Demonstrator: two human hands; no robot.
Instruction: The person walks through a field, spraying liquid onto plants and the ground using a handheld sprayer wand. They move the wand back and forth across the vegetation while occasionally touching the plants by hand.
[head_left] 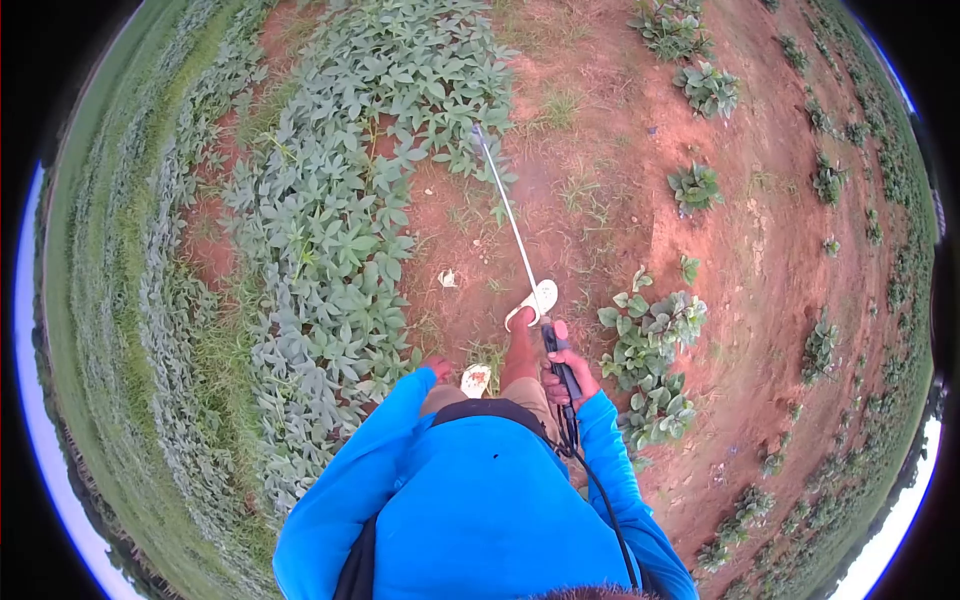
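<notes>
My right hand [574,377] is closed around the black handle of a sprayer wand [513,222]. The long pale wand reaches forward and slightly left, and its blue tip is over the edge of the leafy crop row [330,230]. From the handle a black hose [605,495] runs back along my right side. Beside my left thigh hangs my left hand [437,368], small in view; its fingers are too unclear to tell whether they are open or closed.
Reddish soil with tufts of grass forms a strip ahead of my feet in white shoes [541,298]. Low bushy plants [655,335] stand close on my right, with more rows beyond. A pale scrap [447,279] lies on the ground left of the wand.
</notes>
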